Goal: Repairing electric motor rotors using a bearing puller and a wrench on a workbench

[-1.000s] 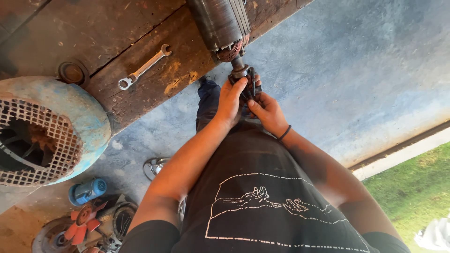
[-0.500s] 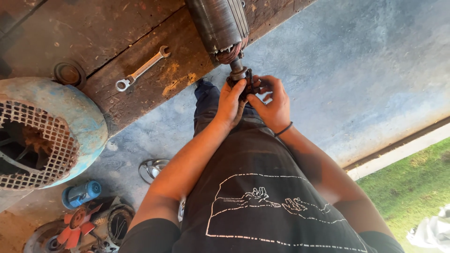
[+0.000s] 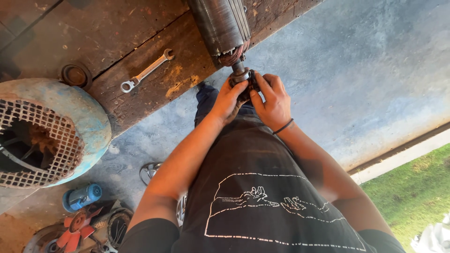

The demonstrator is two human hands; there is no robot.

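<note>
A worn wooden bench is seen over a grey concrete floor, with a silver combination wrench lying on it. At the bench edge, the shaft end of a dark cylindrical motor rotor is gripped by closed fingers of left hand and right hand. A blue motor housing with a grilled cover stands nearby.

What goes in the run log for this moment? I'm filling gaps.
left hand: grips rotor shaft end | right hand: grips same | wrench: on bench, untouched
</note>
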